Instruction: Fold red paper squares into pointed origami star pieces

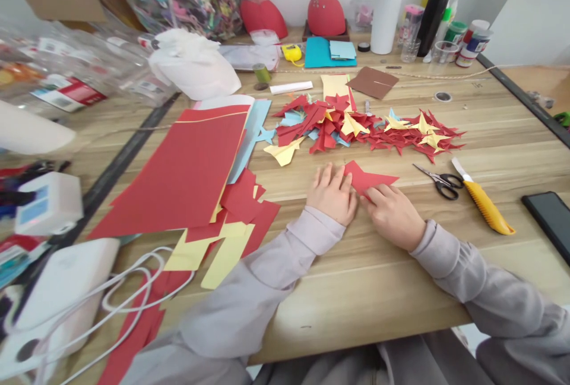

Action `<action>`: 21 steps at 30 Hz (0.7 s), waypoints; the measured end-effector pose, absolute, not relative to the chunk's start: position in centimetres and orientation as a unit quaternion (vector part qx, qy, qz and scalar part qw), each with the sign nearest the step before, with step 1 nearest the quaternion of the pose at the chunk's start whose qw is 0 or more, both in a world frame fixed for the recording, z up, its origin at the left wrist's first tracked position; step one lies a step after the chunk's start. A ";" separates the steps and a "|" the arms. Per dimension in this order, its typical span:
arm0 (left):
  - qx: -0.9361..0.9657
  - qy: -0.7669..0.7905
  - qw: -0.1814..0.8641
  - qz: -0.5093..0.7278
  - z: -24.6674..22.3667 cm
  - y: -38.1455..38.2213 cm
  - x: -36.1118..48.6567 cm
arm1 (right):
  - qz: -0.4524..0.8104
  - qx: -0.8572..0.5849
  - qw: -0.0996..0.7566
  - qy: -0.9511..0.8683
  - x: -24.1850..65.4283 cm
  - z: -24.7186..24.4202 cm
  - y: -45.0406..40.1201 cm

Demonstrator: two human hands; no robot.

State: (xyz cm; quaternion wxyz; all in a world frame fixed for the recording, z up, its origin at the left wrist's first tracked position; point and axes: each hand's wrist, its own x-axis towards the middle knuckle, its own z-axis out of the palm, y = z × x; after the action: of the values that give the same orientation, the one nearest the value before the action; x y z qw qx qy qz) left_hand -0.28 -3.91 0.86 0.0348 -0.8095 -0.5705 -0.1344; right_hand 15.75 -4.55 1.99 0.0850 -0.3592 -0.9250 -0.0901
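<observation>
And nothing reads clearly here! Far left of the left hand (332, 196), a red-and-white label (80, 96) sits among clear plastic packaging (122, 73), its print a blur. Also out left, closer to the body, a white device (66, 195) shows a bluish display (34, 205), any figures too soft to read. Over beyond the right hand (395, 211), labels on the jars (472, 47): lettering too small!
</observation>
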 end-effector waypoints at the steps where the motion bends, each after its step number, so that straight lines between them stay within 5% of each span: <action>1: -0.807 -0.571 0.044 -0.142 0.8 -4.3 0.0 | -0.088 -0.362 0.087 -0.924 15.7 1.9 -4.6; 21: -0.781 -0.605 0.081 -0.132 0.8 -3.2 0.6 | -0.062 -0.349 0.101 -0.930 15.9 1.5 -4.2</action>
State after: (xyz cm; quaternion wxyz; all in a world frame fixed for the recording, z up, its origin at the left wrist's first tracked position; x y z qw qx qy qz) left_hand 0.63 -3.23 0.79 0.0807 -0.7814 -0.6045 -0.1322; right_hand 15.93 -4.20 1.52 0.1007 -0.3489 -0.9297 -0.0619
